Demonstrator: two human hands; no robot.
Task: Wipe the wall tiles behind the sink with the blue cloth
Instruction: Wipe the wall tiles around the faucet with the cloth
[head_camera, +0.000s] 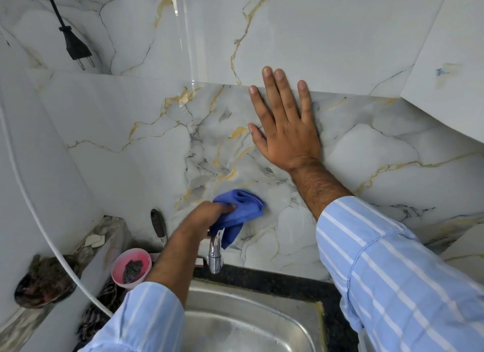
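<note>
The blue cloth (239, 212) is bunched up and pressed against the marble-patterned wall tiles (136, 121) low down, just above the tap. My left hand (209, 216) is shut on the cloth, and the cloth's lower end hangs behind the tap. My right hand (284, 125) lies flat on the tiles higher up and to the right, with its fingers spread and nothing in it. The steel sink (262, 323) is below both arms.
A chrome tap (215, 254) stands at the sink's back edge, right under the cloth. A pink cup (131, 267) with a scrubber, a dark-handled tool (158, 224) and a white hose (39, 215) are at the left. A black plug (76, 47) dangles at the top left.
</note>
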